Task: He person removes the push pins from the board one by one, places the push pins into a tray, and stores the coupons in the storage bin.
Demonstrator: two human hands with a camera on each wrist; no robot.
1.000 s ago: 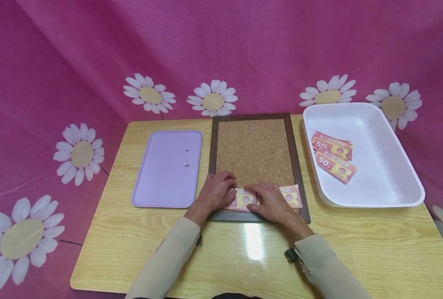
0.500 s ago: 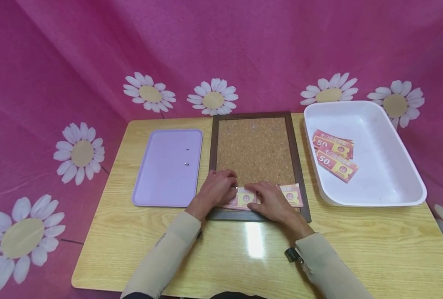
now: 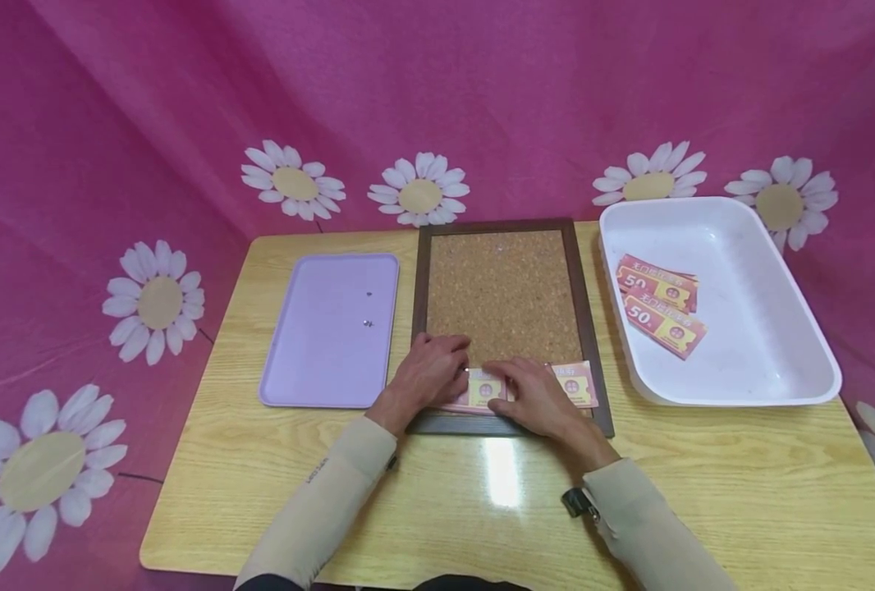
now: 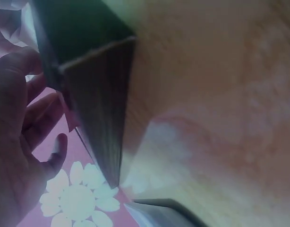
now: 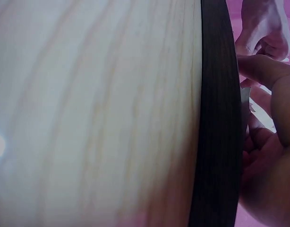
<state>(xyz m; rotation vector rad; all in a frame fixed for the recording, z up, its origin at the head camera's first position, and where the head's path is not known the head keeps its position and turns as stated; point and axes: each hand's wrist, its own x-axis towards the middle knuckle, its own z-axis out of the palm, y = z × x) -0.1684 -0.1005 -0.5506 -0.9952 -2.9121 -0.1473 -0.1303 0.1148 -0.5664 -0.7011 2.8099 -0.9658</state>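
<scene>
Glare whitens the table [image 3: 502,478]; the 2 wrist views blur.

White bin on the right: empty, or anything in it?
Not empty: the white bin holds overlapping red-and-yellow coupons near its left wall, though most of its floor shows bare.

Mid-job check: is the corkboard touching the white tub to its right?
Apart. The head view shows it: a strip of wooden table runs between the frame of the corkboard and the white tub.

Head view looks down, wrist views (very near) sharing the dark frame [image 5: 219,113].
</scene>
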